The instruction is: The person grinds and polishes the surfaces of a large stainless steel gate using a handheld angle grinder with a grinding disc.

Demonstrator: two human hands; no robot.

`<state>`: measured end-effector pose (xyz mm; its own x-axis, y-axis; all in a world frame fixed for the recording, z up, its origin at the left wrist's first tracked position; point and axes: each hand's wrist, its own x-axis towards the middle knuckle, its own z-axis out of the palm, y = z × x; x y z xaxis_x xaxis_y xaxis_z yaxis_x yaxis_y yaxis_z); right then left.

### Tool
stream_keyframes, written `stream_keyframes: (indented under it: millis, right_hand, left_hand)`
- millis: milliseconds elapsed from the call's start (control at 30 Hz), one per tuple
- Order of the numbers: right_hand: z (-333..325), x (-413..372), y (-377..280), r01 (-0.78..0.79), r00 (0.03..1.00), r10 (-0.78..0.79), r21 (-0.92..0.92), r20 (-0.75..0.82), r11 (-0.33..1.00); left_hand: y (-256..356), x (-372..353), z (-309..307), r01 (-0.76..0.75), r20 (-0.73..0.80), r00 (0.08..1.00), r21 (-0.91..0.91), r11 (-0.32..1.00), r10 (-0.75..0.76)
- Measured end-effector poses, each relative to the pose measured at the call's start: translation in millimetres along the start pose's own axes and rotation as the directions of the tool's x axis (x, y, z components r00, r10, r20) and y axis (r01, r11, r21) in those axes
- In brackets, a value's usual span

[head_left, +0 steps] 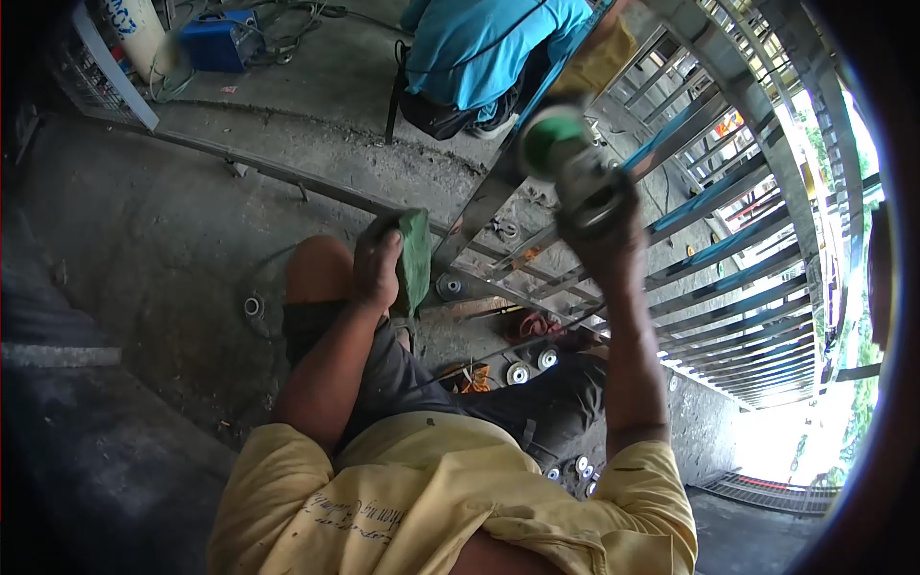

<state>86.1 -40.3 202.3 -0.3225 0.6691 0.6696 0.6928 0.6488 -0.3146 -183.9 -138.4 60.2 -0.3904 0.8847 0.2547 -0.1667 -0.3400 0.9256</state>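
My left hand (377,264) is closed around a green bar of polishing compound (415,261), held upright above my bent knee. Raised over the metal gate to the right, my right hand (609,230) grips an angle grinder (586,182). The grinder carries a round wheel (554,142) with a green face, blurred at its edge. The bar and the wheel are well apart. Beside my right arm stands the metal gate (714,206), a frame with many shiny parallel bars, some with blue film on them.
Several spare wheels (517,373) lie on the floor by my legs, near a red cord (532,328). A person in a blue shirt (479,53) sits bent over ahead. A blue machine (222,41) and a pale cylinder (134,34) stand at the upper left. A metal rail (316,182) crosses the floor.
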Motion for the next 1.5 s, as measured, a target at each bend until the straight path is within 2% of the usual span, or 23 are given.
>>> stream_keyframes:
  millis: [67, 100, 133, 167, 267, 333, 400, 500, 600, 700, 767, 933, 1033, 1067, 1133, 1233, 1300, 1433, 1500]
  right_hand:
    - [-20.5, 27.9, -6.8, -0.080, 0.996, 0.078, -0.043, -0.045, 0.996]
    - [-26.7, 37.1, -14.9, -0.123, 0.991, 0.125, 0.033, -0.052, 0.992]
    - [-27.3, 43.4, -19.7, -0.161, 0.984, 0.169, 0.111, -0.062, 0.981]
    - [-21.7, 43.0, -18.9, -0.107, 0.988, 0.114, 0.069, -0.105, 0.992]
    - [13.4, 13.5, -9.9, 0.102, 0.991, -0.103, -0.014, -0.084, 0.995]
    - [47.5, -23.7, -8.8, 0.012, 1.000, -0.012, -0.010, 0.019, 1.000]
    - [76.5, -60.4, -2.7, 0.040, 0.995, -0.040, 0.007, 0.095, 0.999]
    - [107.8, -115.9, 3.9, -0.069, 0.969, 0.063, 0.016, 0.240, 0.997]
    - [126.7, -160.7, 16.5, -0.207, 0.830, 0.239, -0.120, 0.504, 0.971]
    - [150.3, -199.6, 32.9, -0.177, 0.811, 0.220, -0.130, 0.542, 0.975]
    - [158.4, -208.4, 35.4, -0.210, 0.751, 0.251, -0.139, 0.611, 0.968]
    - [158.6, -213.8, 31.7, -0.248, 0.663, 0.313, -0.196, 0.680, 0.949]
    - [127.3, -184.4, 21.0, -0.323, 0.690, 0.367, -0.189, 0.624, 0.927]
    - [113.6, -165.8, 16.8, -0.308, 0.743, 0.340, -0.157, 0.576, 0.938]
    - [81.9, -128.0, 1.5, -0.274, 0.834, 0.283, -0.090, 0.474, 0.958]
    - [44.7, -58.7, -18.9, -0.171, 0.944, 0.188, -0.084, 0.273, 0.982]
    - [15.2, -5.9, -33.1, -0.142, 0.964, 0.157, -0.085, 0.214, 0.986]
    - [-43.8, 82.1, -66.3, -0.135, 0.986, 0.142, -0.083, 0.090, 0.987]
    - [-56.9, 111.6, -64.9, -0.124, 0.992, 0.121, -0.058, -0.045, 0.991]
  left_hand:
    - [8.0, 5.3, 3.8, 0.004, -0.037, 0.999, 0.107, 0.994, 0.000]
    - [9.5, 4.4, 5.1, 0.014, -0.056, 0.998, 0.160, 0.987, -0.005]
    - [5.9, 5.0, 6.6, 0.022, -0.113, 0.994, 0.133, 0.991, -0.007]
    - [0.9, 6.7, 8.2, 0.024, -0.168, 0.986, 0.105, 0.994, -0.006]
    - [-5.7, 11.8, 8.4, 0.073, -0.341, 0.939, 0.096, 0.993, -0.036]
    - [13.7, 12.3, 13.9, 0.112, -0.433, 0.899, 0.082, 0.990, -0.066]
    - [1.6, 12.1, 0.7, 0.077, -0.412, 0.911, 0.097, 0.992, -0.030]
    - [-6.0, 10.6, -13.5, 0.090, -0.399, 0.915, 0.071, 0.993, -0.054]
    - [-2.4, 12.7, -10.7, 0.106, -0.402, 0.914, 0.105, 0.989, -0.056]
    - [-1.4, 11.7, -5.7, 0.127, -0.362, 0.928, 0.086, 0.988, -0.088]
    - [1.6, 11.0, 0.2, 0.138, -0.334, 0.937, 0.077, 0.987, -0.105]
    - [1.6, 4.6, -0.7, 0.129, -0.258, 0.964, 0.213, 0.969, -0.071]
    - [-9.8, 5.6, -7.2, 0.179, -0.323, 0.943, 0.303, 0.936, -0.076]
    - [-10.4, 5.6, -8.6, 0.207, -0.333, 0.939, 0.337, 0.918, -0.090]
    - [-10.3, 7.4, -7.7, 0.255, -0.368, 0.917, 0.248, 0.935, -0.152]
    - [-1.8, 5.7, 1.6, 0.187, -0.358, 0.931, 0.317, 0.930, -0.065]
    - [-4.2, 3.4, 4.5, 0.194, -0.342, 0.938, 0.383, 0.903, -0.056]
    - [-18.9, 2.9, 2.5, 0.113, -0.202, 0.979, 0.502, 0.857, -0.011]
    - [-15.9, 0.8, 3.0, 0.094, -0.159, 0.987, 0.513, 0.853, -0.012]
